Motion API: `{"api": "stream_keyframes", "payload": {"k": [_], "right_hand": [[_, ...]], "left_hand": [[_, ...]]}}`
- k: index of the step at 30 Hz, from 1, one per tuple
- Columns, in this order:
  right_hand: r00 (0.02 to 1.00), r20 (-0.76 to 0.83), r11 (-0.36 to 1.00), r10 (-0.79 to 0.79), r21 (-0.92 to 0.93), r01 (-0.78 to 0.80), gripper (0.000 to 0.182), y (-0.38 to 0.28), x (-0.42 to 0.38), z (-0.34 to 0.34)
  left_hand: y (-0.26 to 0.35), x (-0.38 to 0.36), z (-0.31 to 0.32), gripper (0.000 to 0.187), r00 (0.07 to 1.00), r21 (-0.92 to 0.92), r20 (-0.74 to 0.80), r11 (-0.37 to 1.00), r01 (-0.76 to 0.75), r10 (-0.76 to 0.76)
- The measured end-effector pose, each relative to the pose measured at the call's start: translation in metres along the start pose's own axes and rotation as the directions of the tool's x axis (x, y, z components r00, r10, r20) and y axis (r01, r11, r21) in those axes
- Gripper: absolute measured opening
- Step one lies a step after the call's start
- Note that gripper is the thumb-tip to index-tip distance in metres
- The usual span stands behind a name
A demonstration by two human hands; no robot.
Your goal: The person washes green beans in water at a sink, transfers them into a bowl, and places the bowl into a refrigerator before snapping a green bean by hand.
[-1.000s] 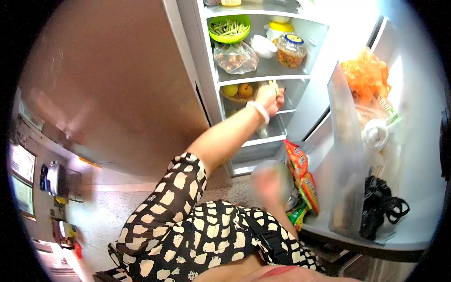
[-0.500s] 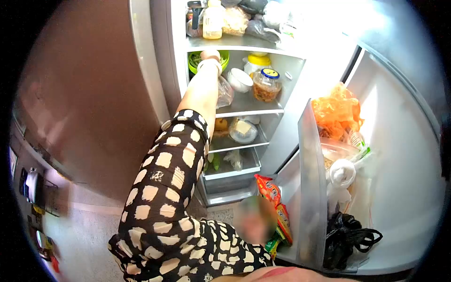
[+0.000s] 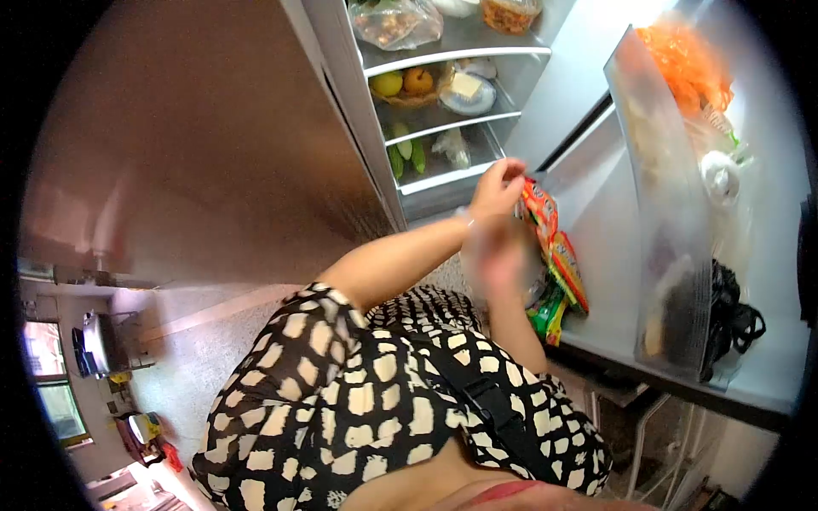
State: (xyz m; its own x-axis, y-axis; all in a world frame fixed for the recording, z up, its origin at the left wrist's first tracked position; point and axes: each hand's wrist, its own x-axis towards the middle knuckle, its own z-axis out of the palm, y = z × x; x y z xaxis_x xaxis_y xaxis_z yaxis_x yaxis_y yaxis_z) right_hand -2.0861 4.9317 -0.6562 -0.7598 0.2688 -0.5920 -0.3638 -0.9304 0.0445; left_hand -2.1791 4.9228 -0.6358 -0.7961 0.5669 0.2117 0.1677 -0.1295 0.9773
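My left hand (image 3: 497,194) is in front of my body with its fingers curled at the upper end of a shiny red packet (image 3: 539,207). My right hand (image 3: 503,266) is lower, with its fingers hidden by a blurred patch. Beside it is a bunch of bright packets: the red one, a red-and-yellow one (image 3: 566,271) and a green one (image 3: 548,321). They look held up by my right hand.
The fridge is open. A shelf (image 3: 460,58) bears a bagged food (image 3: 399,24); below are fruit (image 3: 417,81), a covered bowl (image 3: 469,92) and green vegetables (image 3: 409,156). On the right, the door bin (image 3: 660,187) holds an orange bag (image 3: 686,68) and a black bag (image 3: 733,311).
My left hand has left the green bowl on the fridge shelf and come down to the packets by my right hand. The view has tilted downward, away from the upper shelves.
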Motion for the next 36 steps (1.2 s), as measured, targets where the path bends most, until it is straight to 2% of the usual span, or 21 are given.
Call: {"api": "stream_keyframes", "payload": {"k": [2,4,6,7,8,9,11,12,14,16,17,21,23,26,27,29,30,31,32,34,36], "right_hand": [[0.996,0.007,0.996,-0.091,0.001,0.091,0.027,0.004,0.008,-0.010],[0.966,0.149,0.947,-0.210,-0.215,0.239,0.027,0.023,0.008,-0.022],[0.921,0.283,0.808,-0.269,-0.454,0.376,0.025,0.048,-0.002,-0.019],[0.898,0.338,0.704,-0.281,-0.564,0.432,0.024,0.061,-0.010,-0.013],[0.856,0.430,0.340,-0.287,-0.789,0.511,0.022,0.072,-0.027,-0.003],[0.751,0.613,0.058,-0.247,-0.764,0.643,0.018,0.084,-0.039,0.000],[0.435,0.891,-0.497,-0.132,-0.439,0.749,0.012,0.106,-0.062,0.007],[0.345,0.932,-0.472,-0.111,-0.355,0.807,0.011,0.114,-0.055,0.000],[0.140,0.986,-0.417,-0.088,-0.164,0.894,0.009,0.127,-0.038,-0.008],[0.097,0.992,-0.343,-0.084,-0.120,0.932,0.010,0.137,-0.038,-0.011],[0.164,0.984,-0.296,-0.076,-0.179,0.938,0.012,0.141,-0.048,-0.008],[0.396,0.916,-0.132,-0.069,-0.402,0.906,0.015,0.146,-0.040,-0.038],[0.443,0.895,-0.089,-0.060,-0.446,0.890,0.017,0.137,-0.034,-0.048],[0.372,0.924,-0.206,-0.089,-0.383,0.901,0.018,0.118,-0.034,-0.051],[0.330,0.938,-0.303,-0.101,-0.345,0.888,0.018,0.108,-0.031,-0.053],[0.451,0.871,-0.163,-0.194,-0.482,0.861,0.017,0.088,-0.027,-0.063],[0.610,0.758,0.090,-0.233,-0.608,0.789,0.016,0.078,-0.029,-0.070],[0.690,0.681,0.198,-0.247,-0.661,0.724,0.015,0.069,-0.033,-0.075],[0.761,0.595,0.309,-0.259,-0.695,0.649,0.015,0.060,-0.037,-0.080],[0.772,0.542,0.247,-0.332,-0.740,0.626,0.014,0.041,-0.051,-0.084],[0.694,0.579,0.025,-0.428,-0.760,0.649,0.013,0.021,-0.067,-0.096]], "left_hand": [[0.008,-0.046,-0.036,0.029,0.994,0.137,0.016,0.985,0.105,-0.108],[0.023,-0.080,-0.066,0.034,0.825,-0.307,-0.141,0.817,0.488,-0.547],[0.011,-0.100,-0.098,0.035,0.575,-0.711,0.078,0.359,0.605,-0.815],[0.006,-0.111,-0.106,0.035,0.599,-0.785,0.136,0.283,0.551,-0.789],[0.004,-0.122,-0.111,0.035,0.629,-0.849,0.187,0.197,0.490,-0.755],[0.003,-0.131,-0.118,0.036,0.662,-0.898,0.231,0.105,0.427,-0.713],[-0.003,-0.143,-0.134,0.038,0.784,-0.909,0.336,0.038,0.414,-0.522],[-0.003,-0.149,-0.139,0.039,0.831,-0.912,0.372,0.001,0.409,-0.413],[0.000,-0.161,-0.144,0.038,0.817,-0.929,0.277,0.076,0.362,-0.506],[0.004,-0.164,-0.150,0.034,0.832,-0.915,0.250,0.160,0.370,-0.494],[0.003,-0.166,-0.153,0.033,0.846,-0.917,0.262,0.155,0.368,-0.464],[0.013,-0.177,-0.154,0.030,0.670,-0.865,0.182,0.208,0.457,-0.719],[0.017,-0.179,-0.153,0.028,0.564,-0.835,0.119,0.225,0.502,-0.817],[-0.047,-0.208,-0.207,0.021,0.653,-0.788,0.565,-0.096,0.608,-0.505],[-0.016,-0.204,-0.198,0.014,0.537,-0.834,0.417,-0.074,0.547,-0.733],[-0.007,-0.210,-0.206,0.014,0.508,-0.833,0.347,-0.010,0.553,-0.789],[-0.003,-0.214,-0.214,0.013,0.491,-0.830,0.311,0.019,0.558,-0.813],[-0.014,-0.226,-0.229,0.019,0.552,-0.874,0.378,-0.088,0.478,-0.743],[-0.011,-0.228,-0.234,0.018,0.496,-0.907,0.298,-0.081,0.413,-0.816],[0.000,-0.229,-0.237,0.016,0.348,-0.958,0.139,-0.037,0.284,-0.927],[0.006,-0.236,-0.241,0.014,0.337,-0.982,0.071,-0.007,0.188,-0.939]]}}
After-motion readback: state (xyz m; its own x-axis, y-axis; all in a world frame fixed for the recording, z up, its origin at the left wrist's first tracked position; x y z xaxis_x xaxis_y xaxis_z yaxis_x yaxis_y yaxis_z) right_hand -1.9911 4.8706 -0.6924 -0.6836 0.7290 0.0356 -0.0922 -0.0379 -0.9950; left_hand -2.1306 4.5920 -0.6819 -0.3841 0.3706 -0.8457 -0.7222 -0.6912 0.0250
